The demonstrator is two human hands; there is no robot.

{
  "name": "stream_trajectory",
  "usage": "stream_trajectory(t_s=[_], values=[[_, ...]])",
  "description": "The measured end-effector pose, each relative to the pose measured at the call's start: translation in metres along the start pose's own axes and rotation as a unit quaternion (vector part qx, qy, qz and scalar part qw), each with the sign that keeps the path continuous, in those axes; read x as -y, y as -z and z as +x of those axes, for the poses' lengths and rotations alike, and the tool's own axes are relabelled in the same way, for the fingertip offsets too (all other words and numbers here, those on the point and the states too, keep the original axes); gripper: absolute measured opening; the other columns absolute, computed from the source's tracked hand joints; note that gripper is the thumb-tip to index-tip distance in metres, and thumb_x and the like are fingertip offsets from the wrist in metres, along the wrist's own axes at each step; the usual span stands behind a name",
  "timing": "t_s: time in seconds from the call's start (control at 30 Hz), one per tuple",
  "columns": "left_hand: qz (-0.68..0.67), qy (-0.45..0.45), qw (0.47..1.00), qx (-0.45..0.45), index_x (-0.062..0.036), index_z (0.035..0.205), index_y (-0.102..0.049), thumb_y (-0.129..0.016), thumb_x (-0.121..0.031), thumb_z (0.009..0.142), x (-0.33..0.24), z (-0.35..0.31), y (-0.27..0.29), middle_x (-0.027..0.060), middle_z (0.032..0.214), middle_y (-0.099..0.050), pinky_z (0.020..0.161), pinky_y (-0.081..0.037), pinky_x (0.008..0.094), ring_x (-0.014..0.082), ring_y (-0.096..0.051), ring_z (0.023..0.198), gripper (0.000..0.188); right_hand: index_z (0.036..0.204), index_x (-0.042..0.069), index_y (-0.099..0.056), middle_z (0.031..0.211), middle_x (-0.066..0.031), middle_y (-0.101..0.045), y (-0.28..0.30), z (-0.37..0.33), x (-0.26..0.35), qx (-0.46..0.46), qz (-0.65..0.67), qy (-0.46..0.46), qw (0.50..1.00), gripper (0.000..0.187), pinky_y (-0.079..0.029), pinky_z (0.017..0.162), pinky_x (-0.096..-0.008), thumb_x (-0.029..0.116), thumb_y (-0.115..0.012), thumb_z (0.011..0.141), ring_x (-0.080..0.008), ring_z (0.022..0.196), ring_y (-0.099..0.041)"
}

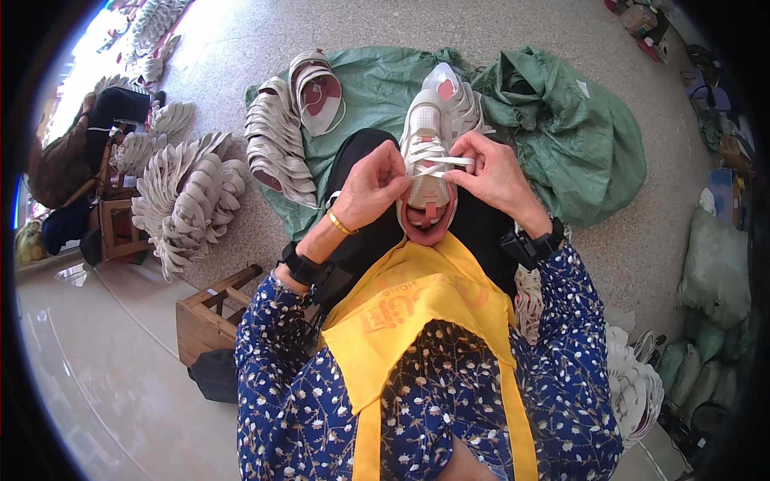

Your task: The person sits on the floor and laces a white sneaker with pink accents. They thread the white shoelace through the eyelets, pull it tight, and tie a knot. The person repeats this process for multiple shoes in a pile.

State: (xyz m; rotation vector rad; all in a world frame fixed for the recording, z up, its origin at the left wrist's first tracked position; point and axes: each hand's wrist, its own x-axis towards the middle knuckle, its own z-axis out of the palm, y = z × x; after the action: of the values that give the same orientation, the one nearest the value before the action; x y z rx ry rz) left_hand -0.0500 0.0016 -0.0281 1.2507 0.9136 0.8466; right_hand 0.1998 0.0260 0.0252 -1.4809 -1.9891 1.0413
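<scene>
both hands, left hand (370,186) and right hand (491,175), pinch the white lace (437,163) of the pale sneaker (425,152) on the lap; lacing looks midway, and the next eyelet likely needs careful threading.

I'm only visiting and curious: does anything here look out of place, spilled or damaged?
Nothing looks damaged. Both hands, left hand and right hand, hold a white lace on a pale sneaker. Shoe uppers lie heaped on the floor, loose but not spilled.
</scene>
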Motion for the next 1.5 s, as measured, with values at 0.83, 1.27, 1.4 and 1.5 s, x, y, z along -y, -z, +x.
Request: stream_trajectory(t_s=[0.83,1.27,1.4,1.5], values=[[-0.016,0.055,0.998,-0.018,-0.0091,0.090,-0.046,-0.064,0.005,0.093,-0.042,-0.077,0.062,-0.0052,0.082,-0.046,0.064,-0.036,0.0191,0.0013,-0.041,0.073,0.024,0.106,0.002,-0.060,0.099,-0.0034,-0.062,-0.025,-0.003,-0.006,-0.023,0.053,0.036,0.998,0.033,-0.046,0.057,-0.0232,0.002,-0.069,0.075,-0.0065,0.061,-0.054],[0.314,0.033,0.949,-0.015,-0.0013,0.093,-0.052,-0.067,0.001,0.087,-0.037,-0.049,0.029,0.0054,0.066,-0.061,0.056,-0.047,0.0280,0.0117,-0.062,0.060,0.017,0.091,0.002,-0.067,0.074,-0.0038,-0.067,-0.016,-0.026,0.001,-0.052,0.013,0.008,0.999,0.017,-0.041,0.049,-0.0274,0.012,-0.079,0.084,-0.0083,0.050,-0.051],[0.371,-0.044,0.927,-0.037,-0.0007,0.090,-0.052,-0.064,0.001,0.087,-0.043,-0.043,0.033,0.0099,0.065,-0.059,0.056,-0.047,0.0318,0.0185,-0.062,0.058,0.012,0.090,0.001,-0.067,0.074,-0.0060,-0.069,-0.015,-0.029,0.002,-0.057,-0.012,0.034,0.998,0.018,-0.041,0.049,-0.0296,0.017,-0.076,0.089,-0.0103,0.050,-0.053],[0.384,-0.075,0.918,-0.063,-0.0004,0.088,-0.052,-0.062,0.000,0.088,-0.062,-0.030,0.038,0.0107,0.064,-0.058,0.057,-0.047,0.0338,0.0204,-0.061,0.059,0.010,0.089,0.000,-0.066,0.073,-0.0071,-0.068,-0.013,-0.029,0.000,-0.051,0.001,-0.013,0.999,0.021,-0.043,0.051,-0.0311,0.020,-0.071,0.095,-0.0122,0.053,-0.057]])
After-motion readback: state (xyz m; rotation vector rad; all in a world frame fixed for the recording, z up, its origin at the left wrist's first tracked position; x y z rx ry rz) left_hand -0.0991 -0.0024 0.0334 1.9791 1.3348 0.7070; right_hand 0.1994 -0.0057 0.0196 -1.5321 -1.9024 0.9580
